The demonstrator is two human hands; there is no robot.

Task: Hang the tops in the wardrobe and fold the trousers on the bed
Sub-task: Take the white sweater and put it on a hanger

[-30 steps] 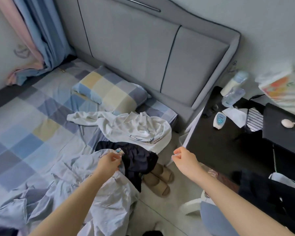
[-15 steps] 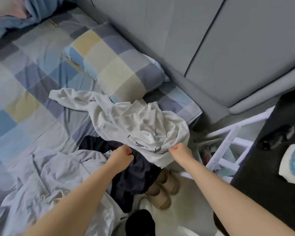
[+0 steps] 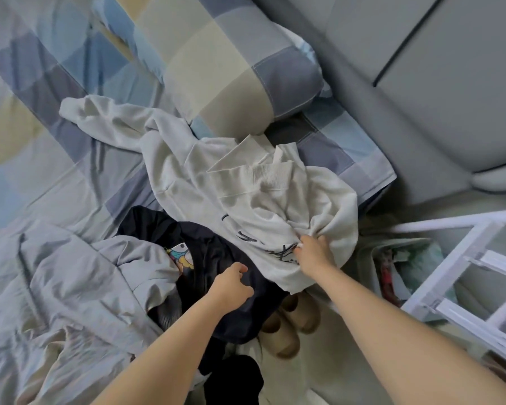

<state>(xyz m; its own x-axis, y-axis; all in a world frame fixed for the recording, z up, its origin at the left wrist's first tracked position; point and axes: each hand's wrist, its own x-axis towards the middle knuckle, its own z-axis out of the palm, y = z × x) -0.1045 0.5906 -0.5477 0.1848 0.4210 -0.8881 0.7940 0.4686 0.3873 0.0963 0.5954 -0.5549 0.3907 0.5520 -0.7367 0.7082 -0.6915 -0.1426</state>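
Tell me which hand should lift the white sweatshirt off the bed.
Right. The right hand already grips a bunch of the white sweatshirt near its lower edge. The left hand is curled over the dark garment, off the sweatshirt.

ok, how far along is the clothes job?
Done: nothing visibly; no garment is folded, no wardrobe in view. In hand: the right hand grips a bunch of the cream top; the left hand is over the dark garment. Left: both, plus the grey garment, lie crumpled on the bed.
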